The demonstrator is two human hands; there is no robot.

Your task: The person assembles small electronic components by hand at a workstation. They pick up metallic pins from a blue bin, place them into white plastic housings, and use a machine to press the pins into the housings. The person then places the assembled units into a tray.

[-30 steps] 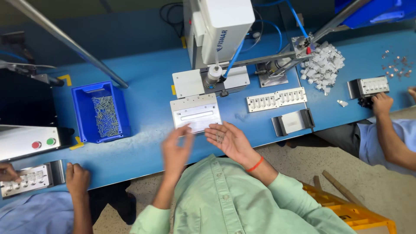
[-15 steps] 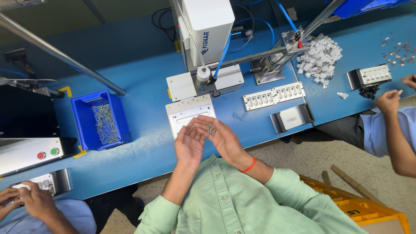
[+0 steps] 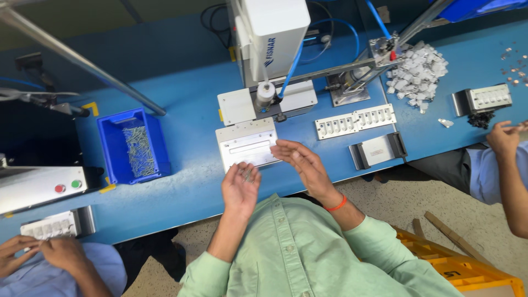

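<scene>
My left hand (image 3: 240, 187) is cupped palm up at the front edge of the blue bench, holding several small metal pins (image 3: 246, 173). Just to its right, my right hand (image 3: 301, 163) hovers with its fingers apart and nothing visible in it, its fingertips at the right edge of a white fixture plate (image 3: 246, 144). The plate lies flat in front of a white dispensing machine (image 3: 270, 38), whose nozzle (image 3: 265, 94) hangs just behind it.
A blue bin (image 3: 111, 148) of metal pins stands to the left. A white slotted jig strip (image 3: 355, 121), a black-ended holder (image 3: 378, 149) and a pile of white parts (image 3: 418, 69) lie to the right. Co-workers' hands work at far right (image 3: 501, 137) and bottom left (image 3: 38, 253).
Half a second ago my hands were together over the plate. They have since separated: the left drew back toward me with the pins, and the right moved right.
</scene>
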